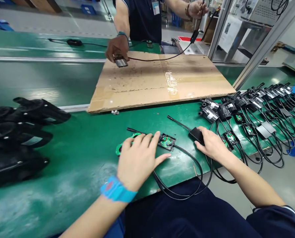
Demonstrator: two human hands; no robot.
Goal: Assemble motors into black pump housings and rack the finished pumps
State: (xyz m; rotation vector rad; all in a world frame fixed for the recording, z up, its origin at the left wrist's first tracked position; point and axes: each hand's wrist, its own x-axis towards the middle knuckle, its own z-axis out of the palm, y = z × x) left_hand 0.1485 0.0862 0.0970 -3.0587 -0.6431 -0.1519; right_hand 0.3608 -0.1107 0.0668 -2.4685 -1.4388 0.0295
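Observation:
My left hand (137, 162) is stretched out over the green table (87, 145), fingers apart and palm down. Partly under its fingers is a green circuit board (118, 149); whether I touch it I cannot tell. Just right of the fingertips lies an open black housing (173, 140) with a small green circuit board (166, 142) and wires inside. A black cable (199, 165) loops from it over the table's front edge. My right hand (209, 142) is closed around a small black rectangular box (194, 134), from which a thin black lead (178, 122) points away to the upper left.
Large black plastic housings (35, 110) stand at the left. Rows of black cylindrical units (209, 114) with cabled boards fill the right side. A cardboard sheet (142, 79) lies ahead; beyond it a co-worker's hand (119, 48) holds a cabled device (121, 62). A metal post (256, 46) rises at right.

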